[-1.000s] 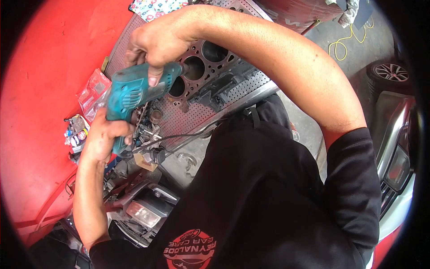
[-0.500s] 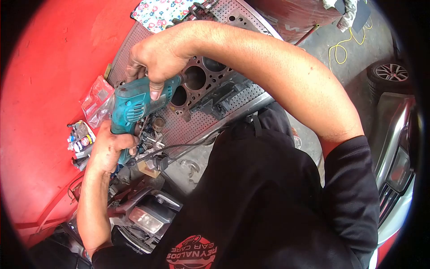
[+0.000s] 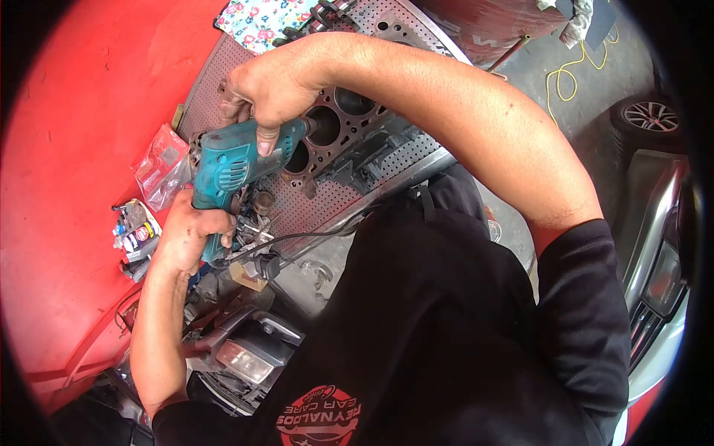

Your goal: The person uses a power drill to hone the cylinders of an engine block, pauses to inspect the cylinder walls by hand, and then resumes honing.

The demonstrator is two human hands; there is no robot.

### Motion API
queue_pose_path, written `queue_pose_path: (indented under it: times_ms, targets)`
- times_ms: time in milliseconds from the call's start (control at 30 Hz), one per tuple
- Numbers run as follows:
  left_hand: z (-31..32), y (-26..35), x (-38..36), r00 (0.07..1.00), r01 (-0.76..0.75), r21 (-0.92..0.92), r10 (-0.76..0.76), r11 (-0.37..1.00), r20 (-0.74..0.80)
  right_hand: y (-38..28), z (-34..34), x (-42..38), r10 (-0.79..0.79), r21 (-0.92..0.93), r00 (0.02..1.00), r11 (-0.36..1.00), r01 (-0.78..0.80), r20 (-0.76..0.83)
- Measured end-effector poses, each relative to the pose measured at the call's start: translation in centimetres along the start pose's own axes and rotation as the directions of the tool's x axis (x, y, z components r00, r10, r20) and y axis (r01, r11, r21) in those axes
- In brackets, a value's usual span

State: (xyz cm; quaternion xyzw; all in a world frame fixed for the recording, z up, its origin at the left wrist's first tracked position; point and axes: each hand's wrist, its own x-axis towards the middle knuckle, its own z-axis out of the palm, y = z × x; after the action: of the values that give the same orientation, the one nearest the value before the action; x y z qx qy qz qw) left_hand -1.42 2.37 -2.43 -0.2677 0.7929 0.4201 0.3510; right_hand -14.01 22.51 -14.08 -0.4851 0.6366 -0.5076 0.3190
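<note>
A teal power drill (image 3: pixel 236 162) lies across the front of a metal engine block (image 3: pixel 338 152). My left hand (image 3: pixel 190 232) is wrapped round its handle. From above, my right hand (image 3: pixel 274 95) grips the drill's body, its thumb on the near side and its fingers partly hidden on the far side. The drill's nose points at a round cylinder bore (image 3: pixel 324 126); the tip inside is too dark to make out. Another bore (image 3: pixel 296 158) shows just below the nose.
The block rests on a perforated metal surface (image 3: pixel 294 215) beside a red panel (image 3: pixel 82 149). Nearby are a plastic packet (image 3: pixel 161 167), small bottles (image 3: pixel 137 236), a black cord (image 3: pixel 297 236), floral cloth (image 3: pixel 260 22) and a headlight (image 3: pixel 245 360). A wheel (image 3: pixel 649 117) stands right.
Both hands and the drill have shifted slightly right, and the drill's nose has moved a little up and right, over the bore. The grip of both hands looks the same.
</note>
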Motion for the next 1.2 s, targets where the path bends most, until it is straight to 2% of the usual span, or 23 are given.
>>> queue_pose_path:
  times_ms: [600, 800, 900, 1000, 1200]
  targets:
    - [1.6, -1.6, 2.8, 1.0, 0.008, 0.03, -0.009, 1.0, 0.028, 3.7, 1.4, -0.1, 0.075, 0.013, 0.997, 0.997, -0.075, -0.014]
    - [1.3, -2.9, 5.1, 0.996, 0.01, 0.046, -0.014, 0.999, 0.088, 5.2, 1.8, -0.4, 0.117, 0.056, 0.993, 0.992, -0.116, -0.007]
    - [2.2, -2.7, 5.4, 0.999, 0.022, 0.062, -0.025, 0.998, 0.046, 5.5, 1.6, -0.8, 0.142, 0.052, 0.99, 0.988, -0.142, 0.0]
    - [2.7, -2.9, 5.9, 0.998, -0.013, 0.051, 0.01, 0.999, 0.068, 5.9, 1.7, -0.9, 0.175, 0.059, 0.984, 0.983, -0.175, 0.016]
    - [3.2, -3.9, 7.6, 0.996, 0.019, 0.05, -0.023, 0.999, 0.081, 7.1, 2.1, -1.1, 0.199, 0.073, 0.98, 0.977, -0.2, 0.016]
